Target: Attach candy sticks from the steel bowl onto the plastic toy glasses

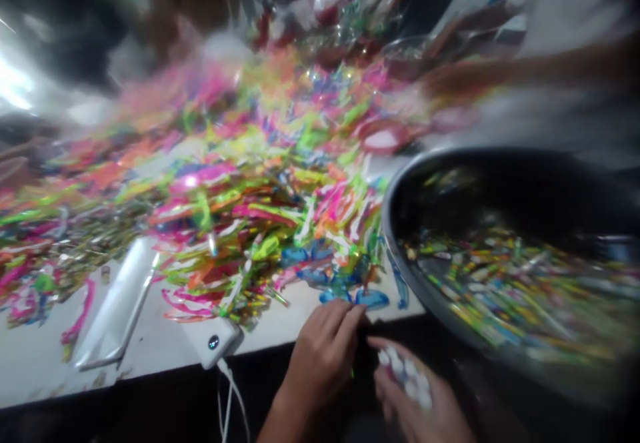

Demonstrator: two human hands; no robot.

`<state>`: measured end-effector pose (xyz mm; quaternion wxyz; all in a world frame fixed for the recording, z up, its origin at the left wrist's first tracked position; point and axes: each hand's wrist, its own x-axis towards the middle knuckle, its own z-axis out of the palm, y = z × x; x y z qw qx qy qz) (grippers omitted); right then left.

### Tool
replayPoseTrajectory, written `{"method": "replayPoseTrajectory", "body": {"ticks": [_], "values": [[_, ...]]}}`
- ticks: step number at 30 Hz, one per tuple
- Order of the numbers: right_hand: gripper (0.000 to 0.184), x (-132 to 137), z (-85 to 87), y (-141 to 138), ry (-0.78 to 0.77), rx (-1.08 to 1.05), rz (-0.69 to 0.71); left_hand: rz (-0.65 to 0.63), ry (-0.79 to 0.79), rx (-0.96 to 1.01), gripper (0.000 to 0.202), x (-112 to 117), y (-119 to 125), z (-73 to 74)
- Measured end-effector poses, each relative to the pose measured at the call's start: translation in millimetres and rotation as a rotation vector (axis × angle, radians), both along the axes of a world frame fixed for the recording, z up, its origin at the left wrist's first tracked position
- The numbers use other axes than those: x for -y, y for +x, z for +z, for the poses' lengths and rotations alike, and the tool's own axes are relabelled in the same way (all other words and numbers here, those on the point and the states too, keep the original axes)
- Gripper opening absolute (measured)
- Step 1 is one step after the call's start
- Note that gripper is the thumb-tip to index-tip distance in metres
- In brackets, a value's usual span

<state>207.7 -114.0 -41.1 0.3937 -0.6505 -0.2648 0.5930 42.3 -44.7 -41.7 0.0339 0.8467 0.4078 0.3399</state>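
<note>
My left hand (323, 353) rests at the table's front edge, its fingers bent and pressed together beside the translucent blue plastic pieces (345, 296). Whatever those fingers may hold is hidden. Lower and to the right, my right hand (443, 406) is curled around several small white pieces (407, 377), whose exact kind is too blurred to name. Behind both hands lies a big heap of bright plastic pieces (260, 213) in pink, green, yellow, orange and white.
A large dark basin (395, 243) with many small colourful pieces stands at right. On the table edge lie a white power bank (220, 341) with a cable and a clear-wrapped flat packet (120, 303). Another person's arm (540, 69) reaches in from the upper right, blurred.
</note>
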Motion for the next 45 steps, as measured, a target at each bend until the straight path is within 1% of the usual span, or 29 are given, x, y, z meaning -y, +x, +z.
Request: {"method": "replayPoseTrajectory", "body": {"ticks": [1,3,4,6,9,12,15,17,19,21,22,23,24,25,27,28,29,31,33,35,38,39,41,43,45], "values": [[0.058,-2.6,2.2,4.6,-0.004,-0.016,-0.002,-0.015,-0.023,-0.02,0.044,5.5,6.4,-13.5],[0.059,-7.0,2.3,12.9,0.008,-0.043,-0.001,-0.023,-0.054,-0.065,0.052,10.7,13.5,-33.5],[0.061,-8.4,0.6,16.2,0.015,-0.055,0.003,-0.012,-0.06,-0.077,0.056,11.6,14.4,-40.3],[0.067,-9.7,-4.4,20.5,0.015,-0.074,0.016,0.025,-0.06,-0.084,0.06,12.1,12.9,-48.3],[0.07,-9.8,-11.6,21.0,0.011,-0.084,0.031,0.082,-0.061,-0.076,0.058,12.8,8.3,-50.0],[0.067,-9.3,-17.1,17.7,0.025,-0.1,0.032,0.136,-0.089,-0.036,0.046,12.4,4.2,-46.7],[0.067,-8.3,-21.7,15.2,0.027,-0.117,0.032,0.157,-0.138,0.061,0.035,11.7,-2.8,-43.8],[0.066,-7.2,-23.7,14.5,0.023,-0.126,0.03,0.156,-0.165,0.169,0.031,14.5,-8.0,-40.5],[0.065,-6.3,-23.3,13.8,0.026,-0.134,0.028,0.193,-0.2,0.313,0.025,21.1,-9.7,-33.5],[0.064,-6.4,-20.0,12.0,0.037,-0.144,0.026,0.282,-0.254,0.458,0.024,29.1,-4.9,-21.4],[0.062,-6.9,-17.3,10.6,0.046,-0.149,0.026,0.329,-0.314,0.542,0.022,32.5,-0.2,-13.6],[0.06,-7.7,-13.9,8.8,0.057,-0.154,0.025,0.364,-0.42,0.669,0.019,34.7,5.5,-5.1],[0.057,-8.6,-10.1,6.8,0.07,-0.157,0.024,0.386,-0.568,0.842,0.02,35.7,11.4,3.7],[0.053,-9.4,-5.9,4.7,0.084,-0.159,0.023,0.383,-0.738,1.051,0.025,35.4,16.8,12.4],[0.044,-10.1,2.7,0.8,0.109,-0.159,0.02,0.331,-1.064,1.487,0.032,32.8,24.7,27.7],[0.04,-9.8,7.0,-0.8,0.119,-0.154,0.021,0.302,-1.161,1.665,0.031,31.4,26.7,33.9],[0.037,-8.7,11.1,-2.2,0.122,-0.135,0.028,0.283,-1.193,1.783,0.027,30.3,27.7,39.0],[0.032,-5.0,18.8,-4.1,0.112,-0.055,0.071,0.28,-1.168,1.909,0.017,30.3,27.9,46.2],[0.028,0.1,25.9,-4.8,0.113,0.075,0.143,0.304,-1.102,1.928,0.024,32.9,28.2,49.8],[0.025,5.1,32.8,-4.2,0.132,0.194,0.216,0.3,-1.056,1.876,0.034,37.1,30.3,50.8],[0.02,9.5,42.6,-1.1,0.186,0.343,0.298,0.269,-0.973,1.768,0.04,43.8,36.5,49.0],[0.019,10.1,45.5,0.2,0.21,0.393,0.319,0.262,-0.915,1.726,0.041,45.8,38.9,48.2],[0.019,9.8,50.1,2.6,0.28,0.497,0.349,0.222,-0.743,1.61,0.038,48.9,43.1,47.2],[0.019,8.4,52.9,4.2,0.386,0.577,0.349,0.145,-0.581,1.446,0.032,50.8,45.8,47.6],[0.018,6.1,54.3,4.7,0.512,0.597,0.311,0.073,-0.516,1.286,0.027,51.7,46.3,49.2]]}}
